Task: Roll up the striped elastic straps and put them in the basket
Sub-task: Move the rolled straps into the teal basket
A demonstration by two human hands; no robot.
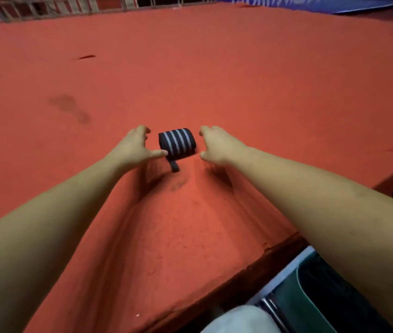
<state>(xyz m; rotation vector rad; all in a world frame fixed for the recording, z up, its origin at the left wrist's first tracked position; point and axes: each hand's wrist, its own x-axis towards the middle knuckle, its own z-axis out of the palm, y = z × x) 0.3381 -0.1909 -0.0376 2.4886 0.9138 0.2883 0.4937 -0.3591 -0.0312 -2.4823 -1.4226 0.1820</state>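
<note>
Closest to you, pale fabric [235,319] covers what looks like your lap. Just right of it sits a green container [315,306] with dark contents; this is probably the basket, parked below the table edge [274,254] so a finished roll can drop straight in.

Your forearms reach out over the orange-red cloth [190,224] toward the striped strap [177,142], which lies on the cloth as a tight roll, black with pale stripes. A short dark tail [174,166] pokes out on your side. Your left hand [135,146] is spread, fingers loosely curved, with the thumb tip touching the roll's near left corner. Your right hand [217,146] is spread too, just beside the roll's other end; I cannot tell if it makes contact. Flanking both ends likely keeps the coil from springing loose before you lift it.

Farther off, a dark stain [70,109] marks the cloth. Beyond the far edge hangs a blue banner [322,2] whose white lettering is unreadable. No brand shows on the strap.
</note>
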